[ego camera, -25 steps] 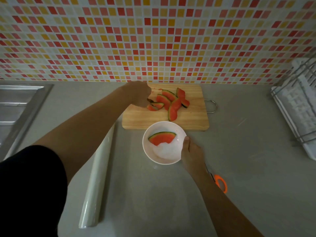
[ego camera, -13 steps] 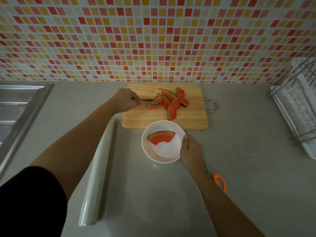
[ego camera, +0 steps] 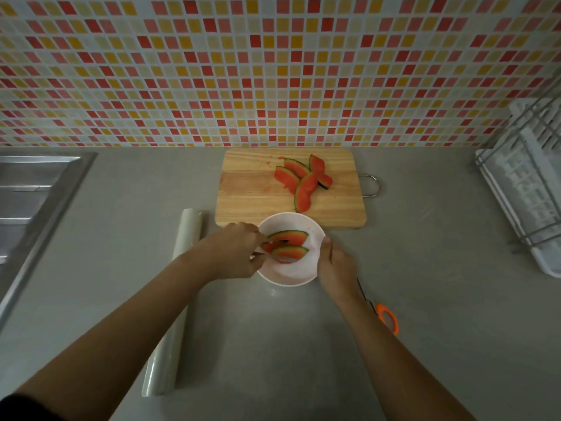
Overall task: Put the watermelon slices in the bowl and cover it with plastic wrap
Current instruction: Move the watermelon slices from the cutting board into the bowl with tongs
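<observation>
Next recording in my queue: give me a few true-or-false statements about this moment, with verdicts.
1. The right hand holds the bowl at its rim. True.
2. Every slice is in the bowl. False: several slices lie on the cutting board.
3. The plastic wrap roll lies on the counter left of the bowl. True.
4. The scissors lie on the cutting board. False: they lie on the counter, right of the bowl.
5. The left hand is empty. False: it grips a metal utensil over the bowl.
</observation>
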`<act>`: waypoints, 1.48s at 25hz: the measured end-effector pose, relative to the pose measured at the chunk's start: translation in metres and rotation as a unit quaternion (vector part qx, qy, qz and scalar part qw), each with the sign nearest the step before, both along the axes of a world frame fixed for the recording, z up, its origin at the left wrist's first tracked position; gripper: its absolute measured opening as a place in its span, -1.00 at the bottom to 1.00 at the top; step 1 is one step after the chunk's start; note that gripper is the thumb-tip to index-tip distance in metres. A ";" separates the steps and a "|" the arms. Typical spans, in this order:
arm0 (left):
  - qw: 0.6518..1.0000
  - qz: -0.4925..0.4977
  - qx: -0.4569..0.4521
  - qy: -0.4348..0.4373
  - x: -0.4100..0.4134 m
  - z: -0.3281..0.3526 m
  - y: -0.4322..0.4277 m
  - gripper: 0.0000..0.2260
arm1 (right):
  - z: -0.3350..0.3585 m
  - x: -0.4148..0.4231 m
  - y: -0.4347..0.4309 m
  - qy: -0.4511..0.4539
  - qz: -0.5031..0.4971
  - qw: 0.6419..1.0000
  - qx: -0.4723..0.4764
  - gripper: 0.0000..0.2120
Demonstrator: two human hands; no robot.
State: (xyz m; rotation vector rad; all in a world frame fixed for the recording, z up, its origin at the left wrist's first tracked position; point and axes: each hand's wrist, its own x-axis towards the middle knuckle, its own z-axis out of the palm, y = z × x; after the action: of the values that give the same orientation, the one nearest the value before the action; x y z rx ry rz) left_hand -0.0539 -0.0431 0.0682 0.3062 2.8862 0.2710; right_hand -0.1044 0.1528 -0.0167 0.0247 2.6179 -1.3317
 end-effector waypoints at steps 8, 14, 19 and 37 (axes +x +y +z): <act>0.956 0.266 0.121 0.025 -0.086 0.005 -0.013 -0.71 | -0.001 0.000 -0.002 0.015 -0.009 1.000 0.005 -0.58; 0.952 0.284 0.097 0.051 -0.121 -0.011 0.043 -0.83 | -0.005 0.001 0.003 0.033 0.030 0.999 0.015 -0.65; 0.958 0.286 0.028 -0.002 -0.133 -0.003 0.049 -0.75 | -0.009 0.000 -0.002 0.067 -0.016 0.998 0.010 -0.59; 0.914 0.182 0.235 -0.278 -0.084 0.059 -0.064 -0.90 | -0.005 0.001 -0.002 0.019 -0.028 0.999 -0.024 -0.56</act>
State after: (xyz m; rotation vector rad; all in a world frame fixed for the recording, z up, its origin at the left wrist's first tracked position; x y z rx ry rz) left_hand -0.1375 -0.1075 0.1272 -0.2153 2.2557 0.9520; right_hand -0.1036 0.1504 -0.0214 0.0680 2.6340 -1.4257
